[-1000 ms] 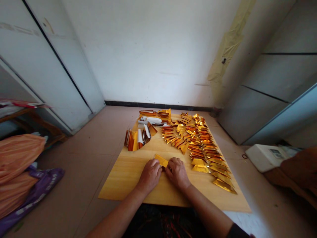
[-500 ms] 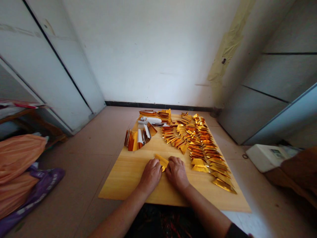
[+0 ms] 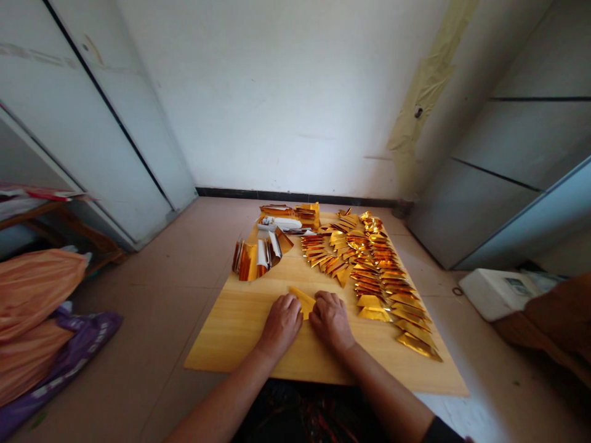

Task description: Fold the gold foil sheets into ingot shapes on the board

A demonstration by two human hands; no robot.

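A sheet of gold foil paper [image 3: 305,303] lies on the wooden board between my hands, partly folded. My left hand [image 3: 282,320] is closed on its left edge, knuckles up, with the fingertips hidden beneath. From the other side my right hand [image 3: 330,319] grips the right edge, fingers curled down onto the board. Just right of my right hand are rows of folded gold paper pieces [image 3: 373,307], overlapping one another. Beyond my left hand stands a bundle of gold and white folded sheets [image 3: 259,257].
The wooden board [image 3: 221,344] rests low above the tiled floor. At its far end are a small white box [image 3: 266,224] and more gold sheets [image 3: 277,211]. An orange and purple bag [image 3: 41,307] lies left; a white box [image 3: 489,292] stands right.
The gold paper between my hands looks flatter, its lower part pressed down. Both hands have stayed almost in place.
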